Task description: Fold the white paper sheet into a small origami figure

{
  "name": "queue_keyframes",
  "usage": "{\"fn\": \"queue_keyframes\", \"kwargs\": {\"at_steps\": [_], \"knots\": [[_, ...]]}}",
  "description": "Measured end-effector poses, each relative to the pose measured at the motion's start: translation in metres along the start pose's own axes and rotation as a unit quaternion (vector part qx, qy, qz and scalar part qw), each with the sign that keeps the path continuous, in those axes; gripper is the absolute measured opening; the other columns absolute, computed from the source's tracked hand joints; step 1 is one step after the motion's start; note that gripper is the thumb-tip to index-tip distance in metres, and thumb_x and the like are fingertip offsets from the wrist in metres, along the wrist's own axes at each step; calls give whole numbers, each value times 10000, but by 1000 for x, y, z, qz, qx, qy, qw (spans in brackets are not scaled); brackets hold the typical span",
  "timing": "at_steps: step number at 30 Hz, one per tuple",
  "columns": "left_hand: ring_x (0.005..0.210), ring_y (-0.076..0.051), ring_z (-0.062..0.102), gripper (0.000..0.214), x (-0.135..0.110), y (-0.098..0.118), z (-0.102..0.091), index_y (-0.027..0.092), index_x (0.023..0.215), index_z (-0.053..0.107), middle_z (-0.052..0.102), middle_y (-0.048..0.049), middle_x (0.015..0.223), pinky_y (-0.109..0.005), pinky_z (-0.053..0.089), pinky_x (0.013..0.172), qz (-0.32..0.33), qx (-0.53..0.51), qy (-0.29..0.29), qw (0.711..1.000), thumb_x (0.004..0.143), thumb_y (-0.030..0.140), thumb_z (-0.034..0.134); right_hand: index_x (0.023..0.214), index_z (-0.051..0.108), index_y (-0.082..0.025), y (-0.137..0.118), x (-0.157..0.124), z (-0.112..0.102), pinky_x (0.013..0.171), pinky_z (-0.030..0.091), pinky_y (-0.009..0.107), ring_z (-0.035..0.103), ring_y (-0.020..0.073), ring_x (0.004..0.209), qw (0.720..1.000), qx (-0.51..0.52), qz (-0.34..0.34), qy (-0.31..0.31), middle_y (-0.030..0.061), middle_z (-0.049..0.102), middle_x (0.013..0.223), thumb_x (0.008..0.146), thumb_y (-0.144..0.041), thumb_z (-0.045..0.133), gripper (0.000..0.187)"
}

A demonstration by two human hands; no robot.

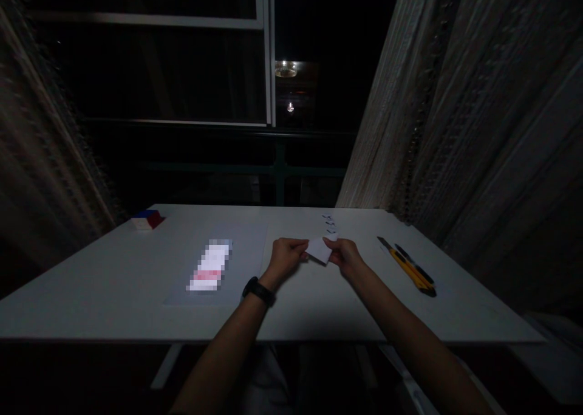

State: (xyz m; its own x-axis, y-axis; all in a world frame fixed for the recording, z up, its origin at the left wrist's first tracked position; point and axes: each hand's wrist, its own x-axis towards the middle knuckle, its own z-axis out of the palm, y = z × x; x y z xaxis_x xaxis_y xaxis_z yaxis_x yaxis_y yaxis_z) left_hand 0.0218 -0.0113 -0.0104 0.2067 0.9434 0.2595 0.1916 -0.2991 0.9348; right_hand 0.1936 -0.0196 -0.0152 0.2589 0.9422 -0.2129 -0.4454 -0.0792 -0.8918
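I hold the small, angular white piece of paper (319,251) over the smooth white table (314,305) — its left corner pinched in my left hand's (286,258) fingers, its right side in my right hand's (348,257).

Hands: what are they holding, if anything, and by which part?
Paper: the left hand pinches its left corner, the right hand its right side.

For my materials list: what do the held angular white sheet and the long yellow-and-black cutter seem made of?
Held angular white sheet: likely matte paper, thin, straight-edged, without shine. Yellow-and-black cutter: body probably plastic, from its solid colour; grey blade perhaps metal; dim light hides finish.
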Motion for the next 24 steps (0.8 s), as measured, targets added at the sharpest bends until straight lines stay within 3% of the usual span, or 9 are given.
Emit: {"fn": "queue_keyframes", "kwargs": {"at_steps": [9, 18, 24], "knots": [[595, -142, 639, 235, 4, -8, 1, 123, 925, 699, 707, -90, 754, -227, 499, 566, -22, -28, -6, 999, 715, 214, 646, 683, 591, -126, -5, 0, -3, 531, 559, 276, 628, 158, 542, 999, 21, -17, 35, 42, 660, 597, 636, -128, 673, 94], [557, -137, 631, 226, 6, -11, 1, 101, 896, 703, 699, -84, 690, -222, 507, 539, -34, -78, -27, 996, 699, 200, 657, 627, 552, -137, -7, 1, -4, 487, 555, 246, 606, 132, 507, 994, 45, -45, 87, -5, 622, 526, 623, -55, 638, 118], [564, -142, 633, 248, 6, -13, 2, 95, 893, 704, 700, -96, 712, -223, 512, 534, -44, -102, -32, 993, 676, 212, 681, 674, 568, -139, -6, 7, -8, 504, 562, 264, 609, 136, 499, 996, 38, -39, 74, 5, 627, 556, 662, -111, 631, 70]]}}
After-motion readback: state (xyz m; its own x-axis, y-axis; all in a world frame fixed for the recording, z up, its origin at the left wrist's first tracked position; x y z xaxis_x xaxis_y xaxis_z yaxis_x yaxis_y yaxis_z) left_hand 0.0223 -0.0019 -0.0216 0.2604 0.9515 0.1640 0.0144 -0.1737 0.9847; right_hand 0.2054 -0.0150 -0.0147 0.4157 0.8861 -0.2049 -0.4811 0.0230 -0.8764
